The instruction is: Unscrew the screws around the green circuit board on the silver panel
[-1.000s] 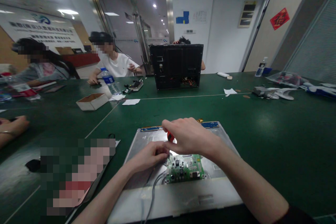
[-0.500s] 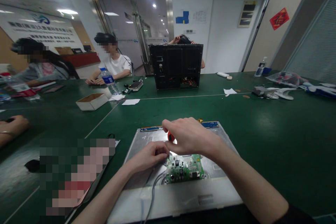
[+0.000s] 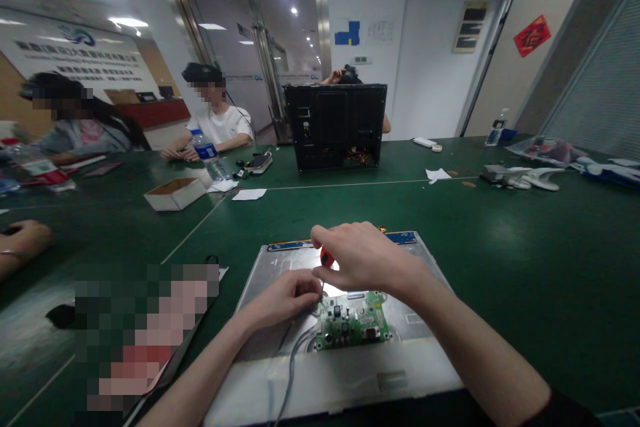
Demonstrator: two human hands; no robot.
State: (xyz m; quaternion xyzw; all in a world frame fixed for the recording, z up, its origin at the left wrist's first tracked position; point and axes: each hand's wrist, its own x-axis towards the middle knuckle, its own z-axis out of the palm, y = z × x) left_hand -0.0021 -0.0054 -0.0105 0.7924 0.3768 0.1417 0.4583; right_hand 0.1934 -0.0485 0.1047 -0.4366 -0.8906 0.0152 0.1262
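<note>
Green circuit board lay on the bare metal back of a monitor panel, near its close edge, on the green table. My right hand was closed around a red-handled screwdriver, its thin shaft pointing down at the board's upper left corner. My left hand pinched narrowly right at that corner, by the grey cables; what it pinched I could not tell. I judged I was working a corner screw, which called for keeping the tip seated and upright. Beyond stood a black computer case.
</note>
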